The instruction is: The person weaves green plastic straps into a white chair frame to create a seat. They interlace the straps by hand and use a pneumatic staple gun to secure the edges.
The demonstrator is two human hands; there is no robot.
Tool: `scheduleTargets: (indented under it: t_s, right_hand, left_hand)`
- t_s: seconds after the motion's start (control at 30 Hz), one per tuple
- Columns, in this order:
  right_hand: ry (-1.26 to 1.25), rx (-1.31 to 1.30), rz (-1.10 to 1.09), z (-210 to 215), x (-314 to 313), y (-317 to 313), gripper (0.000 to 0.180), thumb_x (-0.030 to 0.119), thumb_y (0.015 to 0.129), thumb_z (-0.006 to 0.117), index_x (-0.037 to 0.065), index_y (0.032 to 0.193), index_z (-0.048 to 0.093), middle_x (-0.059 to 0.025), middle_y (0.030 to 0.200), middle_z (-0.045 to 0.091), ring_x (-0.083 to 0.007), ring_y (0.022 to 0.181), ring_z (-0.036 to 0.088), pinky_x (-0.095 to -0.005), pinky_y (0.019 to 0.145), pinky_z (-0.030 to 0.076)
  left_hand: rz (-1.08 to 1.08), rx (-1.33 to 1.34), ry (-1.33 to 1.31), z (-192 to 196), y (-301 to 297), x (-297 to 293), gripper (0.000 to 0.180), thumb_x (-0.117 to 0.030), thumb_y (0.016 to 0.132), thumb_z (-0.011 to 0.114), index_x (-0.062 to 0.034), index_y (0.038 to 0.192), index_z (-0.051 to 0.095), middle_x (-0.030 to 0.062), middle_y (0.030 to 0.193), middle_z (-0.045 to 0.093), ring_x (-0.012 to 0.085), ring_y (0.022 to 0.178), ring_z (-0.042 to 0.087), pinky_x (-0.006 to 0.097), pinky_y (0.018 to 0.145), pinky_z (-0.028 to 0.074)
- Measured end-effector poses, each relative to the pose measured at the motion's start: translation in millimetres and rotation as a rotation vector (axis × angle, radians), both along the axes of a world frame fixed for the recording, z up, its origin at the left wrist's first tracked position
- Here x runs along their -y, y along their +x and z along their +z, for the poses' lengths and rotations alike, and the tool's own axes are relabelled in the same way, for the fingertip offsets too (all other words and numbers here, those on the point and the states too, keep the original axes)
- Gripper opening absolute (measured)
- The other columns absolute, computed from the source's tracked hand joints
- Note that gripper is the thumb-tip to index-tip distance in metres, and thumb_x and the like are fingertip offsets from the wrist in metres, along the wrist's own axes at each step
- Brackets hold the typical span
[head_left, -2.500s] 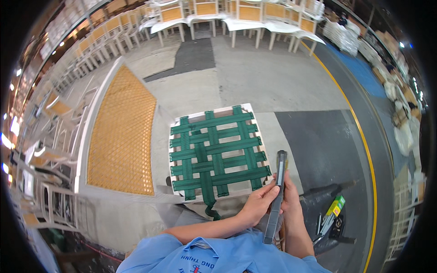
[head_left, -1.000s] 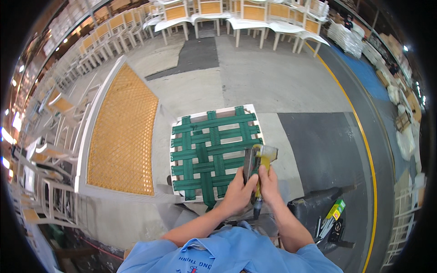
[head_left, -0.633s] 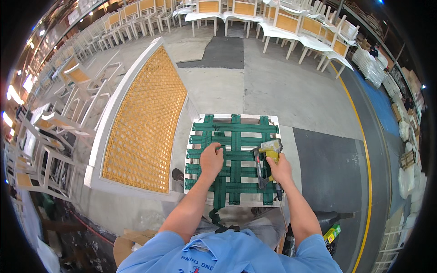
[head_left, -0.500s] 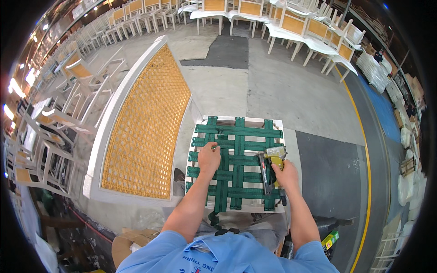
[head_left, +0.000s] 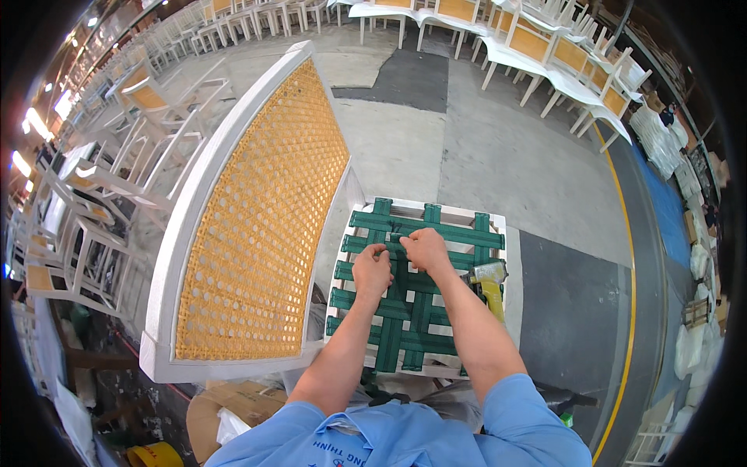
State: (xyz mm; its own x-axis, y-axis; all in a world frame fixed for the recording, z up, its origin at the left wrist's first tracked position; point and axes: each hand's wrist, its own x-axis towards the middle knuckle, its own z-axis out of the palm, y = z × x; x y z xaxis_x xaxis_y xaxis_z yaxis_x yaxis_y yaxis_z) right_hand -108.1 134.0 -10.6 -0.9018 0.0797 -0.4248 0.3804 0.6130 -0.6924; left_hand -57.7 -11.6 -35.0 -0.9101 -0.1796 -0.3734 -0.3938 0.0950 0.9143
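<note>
- Square white-painted wooden seat frame (head_left: 498, 219) is seen at ctr, in front of the person; it's crossed by dark green woven webbing straps (head_left: 421, 311), interlaced over/under, w/ gaps left btwn.
- L hand (head_left: 373, 271) is placed over the upper-L part of the webbing; fingers are bent, w/ thumb & index tips brought close together. Whether a strap is pinched can't be told.
- R hand (head_left: 425, 249) is held just R of & a bit farther out than L hand, over the same part; fingers are curled in, tips turned twd L hand. Grip on strap can't be confirmed; fingertips are partly hidden.
- Yellow-and-grey handheld staple gun (head_left: 490, 286) is left on the R side of the seat, nr the edge, not held; it's partly covered by the R forearm.
- Tall white-framed backrest w/ yellow woven cane panel (head_left: 257, 233) is stood just L of the seat, tilted in view.
- Rows of white chairs w/ tan backs (head_left: 525, 43) are lined up at the far side, some seats covered w/ white sheets.
- More white chair frames (head_left: 128, 183) are crowded at far L.
- Grey concrete floor (head_left: 529, 156) is marked at R by a curved-looking yellow line (head_left: 629, 311).
- Brown cardboard box (head_left: 201, 420) is partly seen lower L.
</note>
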Motion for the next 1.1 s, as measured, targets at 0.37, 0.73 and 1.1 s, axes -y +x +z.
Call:
scheduleTargets:
  t_s: [0.37, 0.73, 1.1]
  right_hand:
    - [-0.524, -0.213, -0.305, -28.3, 4.1, 1.3, 0.011, 0.011, 0.1, 0.066, 0.002, 0.104, 0.068, -0.0029, 0.077, 0.063, -0.012, 0.054, 0.058, -0.0297, 0.043, 0.044]
    - [-0.698, -0.174, -0.431, -29.1, 5.7, -11.1, 0.01, 0.014, 0.104, 0.064, 0.005, 0.109, 0.065, -0.0001, 0.085, 0.062, -0.0114, 0.068, 0.062, -0.0268, 0.055, 0.051]
    - [-0.755, -0.283, -0.419, -36.8, 7.5, -1.3, 0.005, 0.008, 0.102, 0.066, 0.005, 0.106, 0.064, -0.001, 0.082, 0.064, -0.01, 0.066, 0.063, -0.0265, 0.053, 0.052]
  left_hand:
    - [-1.148, -0.004, 0.235, 35.0, 169.1, 74.6, 0.033, -0.031, 0.106, 0.064, -0.0014, 0.12, 0.07, 0.0048, 0.097, 0.073, 0.0114, 0.075, 0.062, 0.033, 0.069, 0.054]
    - [-0.397, -0.203, 0.07, 28.4, 43.9, 182.9, 0.028, -0.015, 0.1, 0.066, -0.0013, 0.124, 0.07, 0.0069, 0.101, 0.073, 0.0162, 0.088, 0.068, 0.024, 0.075, 0.054]
    - [-0.556, -0.399, -0.097, -5.4, -89.2, 33.6, 0.031, -0.01, 0.092, 0.072, -0.0057, 0.122, 0.072, 0.01, 0.096, 0.075, 0.0173, 0.087, 0.07, 0.031, 0.078, 0.055]
